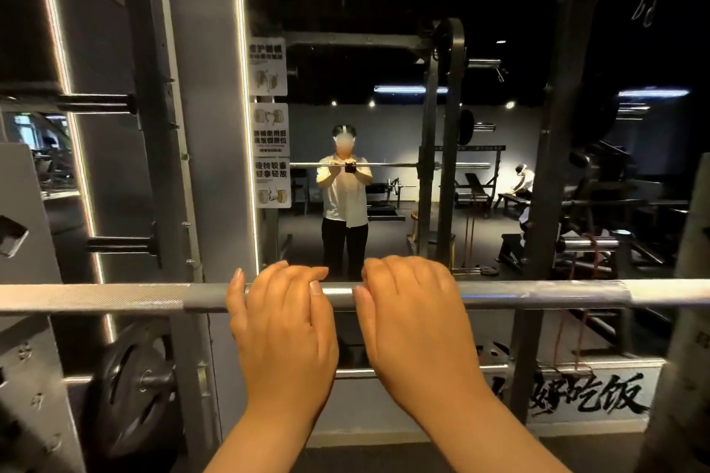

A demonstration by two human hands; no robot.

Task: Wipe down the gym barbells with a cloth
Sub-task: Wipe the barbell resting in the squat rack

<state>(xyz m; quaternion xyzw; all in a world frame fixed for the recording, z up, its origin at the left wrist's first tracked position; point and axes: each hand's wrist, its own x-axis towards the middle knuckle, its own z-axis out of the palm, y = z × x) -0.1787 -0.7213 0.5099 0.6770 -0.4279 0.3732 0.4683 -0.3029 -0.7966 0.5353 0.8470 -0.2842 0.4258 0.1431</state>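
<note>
Both ends of the bar (115, 298) run off the frame, and the fingertips of both grips are hidden behind it. In the mirror (388, 119) a small dark thing shows at the reflected hands; I cannot tell what it is. The left grip (284, 323) and right grip (417, 323) sit side by side at mid-bar, nearly touching. Their fingers are curled over the top and clamped on the bar, with the thumbs lying along it. Bare bar stretches free to either side, knurled on the left. A rack post (553, 165) stands beyond on the right, and a plate (130, 388) hangs below left. The bar lies level before the mirror, its long axis running left to right.
</note>
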